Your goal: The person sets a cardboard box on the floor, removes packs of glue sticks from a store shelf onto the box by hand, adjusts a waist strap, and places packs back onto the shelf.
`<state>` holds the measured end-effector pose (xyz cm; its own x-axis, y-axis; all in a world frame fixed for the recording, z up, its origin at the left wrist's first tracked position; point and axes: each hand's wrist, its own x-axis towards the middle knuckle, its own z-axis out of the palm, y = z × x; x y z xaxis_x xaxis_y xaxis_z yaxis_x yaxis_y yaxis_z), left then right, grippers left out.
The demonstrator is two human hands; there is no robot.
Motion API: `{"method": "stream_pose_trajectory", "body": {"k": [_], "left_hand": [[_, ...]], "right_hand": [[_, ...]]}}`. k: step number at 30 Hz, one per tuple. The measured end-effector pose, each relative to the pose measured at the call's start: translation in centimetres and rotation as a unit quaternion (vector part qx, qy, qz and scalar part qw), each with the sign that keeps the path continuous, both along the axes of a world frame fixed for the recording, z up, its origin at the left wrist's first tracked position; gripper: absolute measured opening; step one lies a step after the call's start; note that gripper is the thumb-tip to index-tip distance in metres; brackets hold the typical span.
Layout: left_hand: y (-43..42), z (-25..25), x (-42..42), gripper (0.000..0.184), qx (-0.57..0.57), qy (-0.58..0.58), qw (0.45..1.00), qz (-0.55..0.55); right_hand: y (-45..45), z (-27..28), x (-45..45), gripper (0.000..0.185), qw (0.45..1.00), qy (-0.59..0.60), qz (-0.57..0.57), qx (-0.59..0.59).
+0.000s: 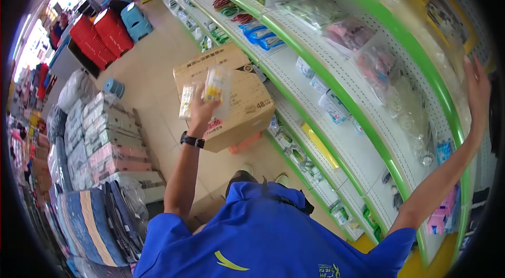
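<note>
My left hand (200, 112), with a black watch at the wrist, is closed on clear-wrapped yellow-and-white packets (215, 84). It is above a large cardboard box (244, 99) printed with dark lettering, and one packet sticks out to the left of the fingers. What exactly the packets contain I cannot make out. My right hand (476, 83) is raised at the upper shelf on the far right, its fingers stretched out beside clear plastic wrapping and a yellow package (439, 7). Whether it touches them is not clear.
Green-edged white shelves (315, 57) curve along the right, holding bagged goods and blue packs (261, 36). Stacked bedding packs (118, 133) line the left side. Red suitcases (113, 31) and a light-blue one (137, 21) stand farther back on the tiled floor (155, 62).
</note>
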<state>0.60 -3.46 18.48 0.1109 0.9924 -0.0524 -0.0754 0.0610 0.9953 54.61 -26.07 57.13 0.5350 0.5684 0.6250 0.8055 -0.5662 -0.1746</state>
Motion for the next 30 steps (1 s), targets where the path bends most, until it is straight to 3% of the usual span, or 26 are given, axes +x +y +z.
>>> {"method": "stream_pose_trajectory", "body": {"k": [5, 7, 10, 13, 16, 18, 19, 20, 23, 30], "left_hand": [[2.3, -12.9, -1.4, 0.077, -0.066, 0.127, 0.989, 0.037], [3.4, -14.3, -0.9, 0.077, -0.033, 0.208, 0.977, 0.034], [4.1, -14.1, 0.3, 0.074, 0.022, 0.233, 0.970, 0.069], [5.7, -18.0, 0.6, 0.069, 0.075, 0.285, 0.950, 0.101], [5.3, -18.7, 0.4, 0.060, 0.169, 0.343, 0.919, 0.094], [5.4, -20.6, -0.1, 0.052, 0.229, 0.379, 0.892, 0.088], [4.9, -19.6, 0.1, 0.052, 0.236, 0.420, 0.873, 0.077], [4.5, -18.8, 0.1, 0.053, 0.220, 0.441, 0.866, 0.082], [3.4, -16.7, 0.8, 0.059, 0.202, 0.538, 0.808, 0.128], [0.1, -11.2, 3.5, 0.057, 0.294, 0.429, 0.851, 0.069]], "right_hand": [[1.8, -0.9, 0.6, 0.074, 0.999, 0.004, -0.013, -0.042], [2.0, -1.3, 2.2, 0.074, 0.999, 0.000, -0.003, -0.045], [2.1, -1.8, 2.9, 0.068, 0.999, -0.007, -0.022, -0.035], [2.0, -1.6, 3.7, 0.060, 0.998, 0.006, 0.001, -0.058], [1.7, -1.9, 5.4, 0.052, 0.999, -0.015, 0.025, -0.020], [1.3, -2.1, 2.6, 0.046, 0.994, -0.093, -0.045, -0.042], [1.4, -2.0, 1.5, 0.043, 0.997, -0.081, -0.015, -0.005], [1.3, -2.4, 2.2, 0.042, 0.989, -0.148, -0.018, 0.024], [1.3, -1.6, -2.2, 0.042, 0.991, -0.046, -0.055, 0.112], [0.2, -2.0, -2.6, 0.040, 0.957, 0.047, -0.021, 0.286]]}}
